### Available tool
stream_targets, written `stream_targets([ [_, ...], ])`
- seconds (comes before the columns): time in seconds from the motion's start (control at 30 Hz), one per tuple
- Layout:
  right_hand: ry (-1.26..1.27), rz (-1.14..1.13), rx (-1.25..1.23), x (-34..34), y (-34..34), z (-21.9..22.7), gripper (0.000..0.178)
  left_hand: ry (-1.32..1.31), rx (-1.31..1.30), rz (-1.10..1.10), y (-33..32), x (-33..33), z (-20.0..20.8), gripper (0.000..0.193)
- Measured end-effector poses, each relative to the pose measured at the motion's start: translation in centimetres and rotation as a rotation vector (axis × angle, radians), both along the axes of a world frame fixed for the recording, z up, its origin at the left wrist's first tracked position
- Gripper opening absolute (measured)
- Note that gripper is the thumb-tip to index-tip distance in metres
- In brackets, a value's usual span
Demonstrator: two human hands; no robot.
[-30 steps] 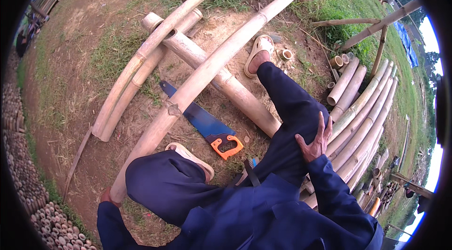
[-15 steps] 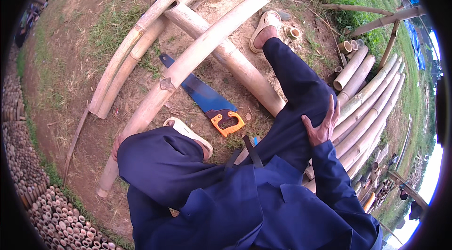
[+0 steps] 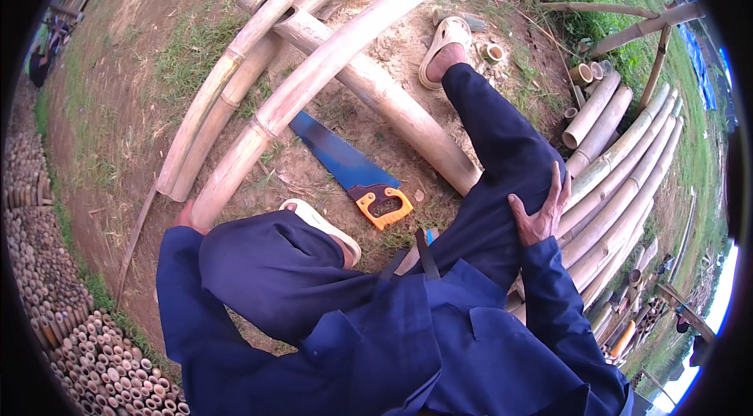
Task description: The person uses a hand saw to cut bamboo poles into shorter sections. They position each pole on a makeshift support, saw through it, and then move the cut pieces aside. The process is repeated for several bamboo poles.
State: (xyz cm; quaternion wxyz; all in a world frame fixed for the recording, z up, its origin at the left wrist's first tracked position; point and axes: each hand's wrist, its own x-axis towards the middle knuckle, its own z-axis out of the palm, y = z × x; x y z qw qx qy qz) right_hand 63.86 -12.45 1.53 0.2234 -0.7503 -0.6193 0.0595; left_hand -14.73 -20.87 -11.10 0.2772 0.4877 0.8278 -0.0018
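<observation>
A long pale bamboo pole [image 3: 314, 75] slants across another bamboo pole [image 3: 396, 106] lying on the ground. My left hand [image 3: 188, 217] grips its near end beside my left knee; the knee and pole hide part of the hand. My right hand [image 3: 541, 212] rests on my right knee, fingers spread, holding nothing. On the ground between my feet lies a handsaw [image 3: 345, 169] with a blue blade and an orange handle. The long pole passes over the blade's tip. Light-coloured clogs [image 3: 447, 51] are on my feet.
Two more bamboo poles [image 3: 212, 114] lie to the left, crossing the ground pole's far end. A row of cut bamboo poles [image 3: 620, 173] lies by my right leg. A short bamboo ring [image 3: 492, 53] sits near my right foot. Stacked bamboo pieces [image 3: 110, 373] fill the lower left.
The long pole's near end has shifted forward, away from me, and a brown patch at its joint no longer shows. My left hand has moved forward to that end. My right hand stays put.
</observation>
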Motion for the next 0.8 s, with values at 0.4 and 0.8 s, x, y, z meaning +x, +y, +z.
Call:
stream_targets([
  [0.4,-0.003,0.016,-0.028,-0.1,0.2,-0.4,0.108,-0.045,0.121,0.032,-0.2,2.4,1.6,0.079],
  [0.8,-0.012,0.063,0.006,-0.2,0.3,-0.3,0.11,0.156,0.311,-0.064,-3.4,10.8,2.0,0.072],
])
